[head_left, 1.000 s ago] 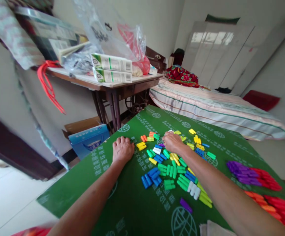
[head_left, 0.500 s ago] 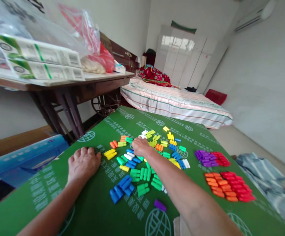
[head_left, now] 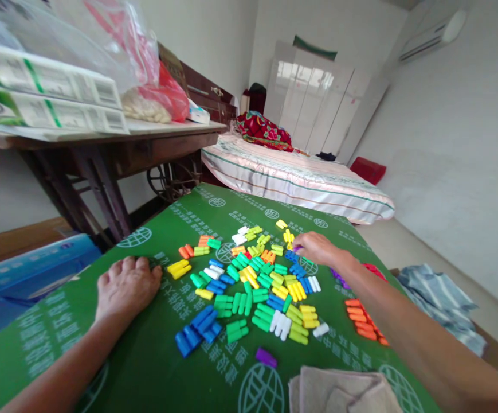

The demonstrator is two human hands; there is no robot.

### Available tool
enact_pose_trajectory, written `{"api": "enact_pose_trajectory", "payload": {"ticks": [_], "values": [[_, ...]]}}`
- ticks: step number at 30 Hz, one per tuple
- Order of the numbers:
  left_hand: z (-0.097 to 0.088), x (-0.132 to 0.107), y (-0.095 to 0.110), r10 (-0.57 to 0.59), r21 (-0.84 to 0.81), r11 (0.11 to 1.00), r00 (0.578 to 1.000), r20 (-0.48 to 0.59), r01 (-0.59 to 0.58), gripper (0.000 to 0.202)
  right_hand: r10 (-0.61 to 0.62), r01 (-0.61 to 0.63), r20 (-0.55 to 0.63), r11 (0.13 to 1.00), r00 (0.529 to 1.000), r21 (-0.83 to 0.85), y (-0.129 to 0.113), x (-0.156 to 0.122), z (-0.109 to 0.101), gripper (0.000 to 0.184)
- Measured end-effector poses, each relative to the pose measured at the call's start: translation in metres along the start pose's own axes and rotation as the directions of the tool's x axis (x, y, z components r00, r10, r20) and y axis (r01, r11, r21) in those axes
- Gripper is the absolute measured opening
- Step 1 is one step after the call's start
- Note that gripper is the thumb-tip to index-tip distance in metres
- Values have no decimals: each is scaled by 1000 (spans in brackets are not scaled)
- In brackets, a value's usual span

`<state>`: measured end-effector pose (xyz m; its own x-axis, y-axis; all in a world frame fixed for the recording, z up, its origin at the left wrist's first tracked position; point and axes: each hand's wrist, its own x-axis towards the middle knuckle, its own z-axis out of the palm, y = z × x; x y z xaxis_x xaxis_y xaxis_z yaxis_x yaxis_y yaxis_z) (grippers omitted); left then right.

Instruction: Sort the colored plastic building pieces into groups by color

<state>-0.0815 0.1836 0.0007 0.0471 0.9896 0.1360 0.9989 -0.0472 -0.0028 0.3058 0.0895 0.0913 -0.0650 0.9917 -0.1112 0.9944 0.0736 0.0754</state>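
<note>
At the bottom edge, right of centre, lies a folded beige cloth point(head_left: 343, 393), soft and nubbly. It rests on a green mat point(head_left: 154, 367), a flat felt-like sheet printed with white globes and characters. Just above the cloth a lone violet block point(head_left: 266, 358) lies by itself.

At lower left the left hand point(head_left: 126, 287) lies palm down on the mat, fingers loosely spread and slightly curled, with nothing in it. It is close beside a yellow pair at the rim of the plastic pieces point(head_left: 253, 281). These fill the middle of the frame: smooth, glossy, short pegs with rounded ends, many joined side by side in twos and threes, in blue, green, yellow, white and orange.

Right of centre the right hand point(head_left: 317, 248) reaches across the far side of the heap. Its fingertips are pinched together on a small purple piece point(head_left: 297, 248), of which only a sliver shows. Under that forearm sit orange rows point(head_left: 360, 321), neatly lined up.

In the upper left stands a dark wooden table point(head_left: 102, 166) bearing white cartons point(head_left: 46, 97) with green stripes and a crinkled red plastic bag point(head_left: 163, 97). Beyond, top centre, are a striped bed point(head_left: 295, 183) and a glossy white wardrobe point(head_left: 309, 109).
</note>
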Motion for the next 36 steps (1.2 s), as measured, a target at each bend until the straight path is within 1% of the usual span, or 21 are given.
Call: {"api": "enact_pose_trajectory", "payload": {"ticks": [2, 4, 6, 9, 14, 21, 28, 32, 36], "values": [[0, 0, -1, 1, 3, 1000, 1000, -5, -1, 55, 90, -89, 31, 995, 995, -34, 39, -17, 6, 22], [1, 1, -2, 5, 4, 1000, 1000, -14, -5, 56, 170, -167, 55, 984, 984, -62, 70, -32, 13, 22], [2, 1, -3, 5, 4, 1000, 1000, -12, -5, 56, 228, -222, 84, 972, 970, -76, 90, -43, 21, 23], [2, 1, -3, 7, 8, 1000, 1000, -9, -7, 56, 278, -270, 118, 960, 953, -77, 106, -52, 35, 26], [0, 1, 0, -4, 8, 1000, 1000, 5, 4, 56, 291, -287, 145, 957, 946, -46, 115, -54, 48, 28], [-5, -2, 4, -4, 5, 1000, 1000, 0, 4, 56, 294, -295, 155, 955, 943, -21, 122, -54, 51, 29], [-2, 0, 2, -16, 0, 1000, 1000, 23, 16, 58, 317, -320, 159, 947, 935, -4, 127, -55, 59, 31], [-2, 0, 2, -9, -6, 1000, 1000, 16, 9, 57, 336, -339, 148, 941, 930, -7, 129, -57, 58, 28], [-5, -1, 4, -10, -8, 1000, 1000, 12, 10, 57, 348, -350, 117, 937, 930, 3, 127, -59, 51, 28]]}}
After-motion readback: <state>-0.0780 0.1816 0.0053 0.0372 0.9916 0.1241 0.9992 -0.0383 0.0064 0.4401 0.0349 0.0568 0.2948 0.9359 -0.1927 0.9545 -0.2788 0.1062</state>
